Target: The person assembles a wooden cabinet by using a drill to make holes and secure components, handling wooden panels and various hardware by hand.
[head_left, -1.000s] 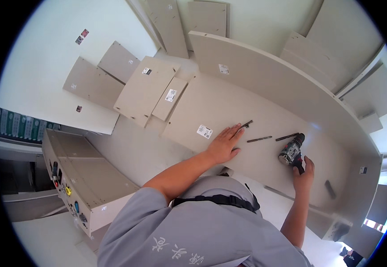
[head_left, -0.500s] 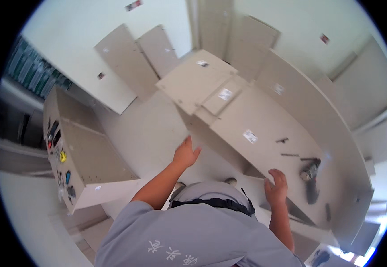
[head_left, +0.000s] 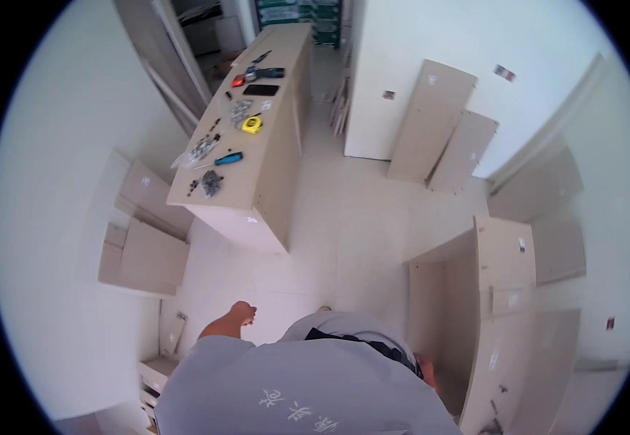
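Observation:
My left hand (head_left: 243, 313) hangs over the floor to the left of my body, fingers curled in, with nothing visible in it. Only part of my right hand (head_left: 425, 366) shows past my hip, beside the open cabinet carcass (head_left: 442, 301); its fingers are hidden. Ahead stands a long beige cabinet (head_left: 286, 138) with its top used as a surface. On it lie a blue-handled screwdriver (head_left: 229, 158), a yellow tape measure (head_left: 252, 125), a black phone-like slab (head_left: 260, 90), a power drill (head_left: 268, 73) and clear bags of small fittings (head_left: 211, 183).
Loose beige panels (head_left: 431, 119) lean on the white wall at the far right. More boards (head_left: 154, 254) lean at the left wall. Tiled floor (head_left: 337, 239) runs between the two cabinets. Green stacked packs (head_left: 300, 16) stand at the back.
My view has swung left, bringing the tool-covered cabinet ahead and the open carcass to my right. Both hands have dropped toward my sides; the left has gone from spread to curled.

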Available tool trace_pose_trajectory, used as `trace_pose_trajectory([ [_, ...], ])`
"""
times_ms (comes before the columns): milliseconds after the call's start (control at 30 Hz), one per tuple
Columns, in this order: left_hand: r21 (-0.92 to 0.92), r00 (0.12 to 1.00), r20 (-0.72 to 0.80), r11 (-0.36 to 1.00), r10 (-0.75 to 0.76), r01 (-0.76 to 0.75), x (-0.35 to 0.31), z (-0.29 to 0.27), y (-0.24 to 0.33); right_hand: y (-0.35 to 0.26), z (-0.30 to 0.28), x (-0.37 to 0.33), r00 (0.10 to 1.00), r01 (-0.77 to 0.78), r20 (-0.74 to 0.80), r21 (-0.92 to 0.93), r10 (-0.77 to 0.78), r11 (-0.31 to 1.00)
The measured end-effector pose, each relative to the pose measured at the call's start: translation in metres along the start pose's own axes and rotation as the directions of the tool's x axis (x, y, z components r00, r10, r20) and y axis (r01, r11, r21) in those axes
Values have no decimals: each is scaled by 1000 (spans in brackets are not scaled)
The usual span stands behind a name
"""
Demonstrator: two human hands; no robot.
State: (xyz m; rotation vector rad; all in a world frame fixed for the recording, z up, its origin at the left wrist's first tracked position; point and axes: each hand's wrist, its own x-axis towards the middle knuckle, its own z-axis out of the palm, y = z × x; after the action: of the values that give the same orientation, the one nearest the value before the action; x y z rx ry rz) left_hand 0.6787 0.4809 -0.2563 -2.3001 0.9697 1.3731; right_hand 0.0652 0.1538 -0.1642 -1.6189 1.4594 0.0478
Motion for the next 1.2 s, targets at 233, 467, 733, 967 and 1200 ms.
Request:
trace_pose_trajectory([
  [233,87,972,-216,994,88,-71,-1,29,0,-37,-4,85,981,-75,168,-111,93,991],
  [467,-785,913,-385,569,-138,-246,15,-72,83,-106,7,207,961,-29,268,-125,62,992],
  [733,-425,448,-875,731,-183,-534,-52,-382,77,-229,18,367,938,13,332,253,-99,967],
  [967,-250,216,-962,861,-169,-443,23,-501,7,-359,11,412,982,-50,188,252,2,967],
  [1200,-355,446,-848,932,-286,-77,93,-593,-36,-297,-4,377,985,116,97,226,-141,967],
])
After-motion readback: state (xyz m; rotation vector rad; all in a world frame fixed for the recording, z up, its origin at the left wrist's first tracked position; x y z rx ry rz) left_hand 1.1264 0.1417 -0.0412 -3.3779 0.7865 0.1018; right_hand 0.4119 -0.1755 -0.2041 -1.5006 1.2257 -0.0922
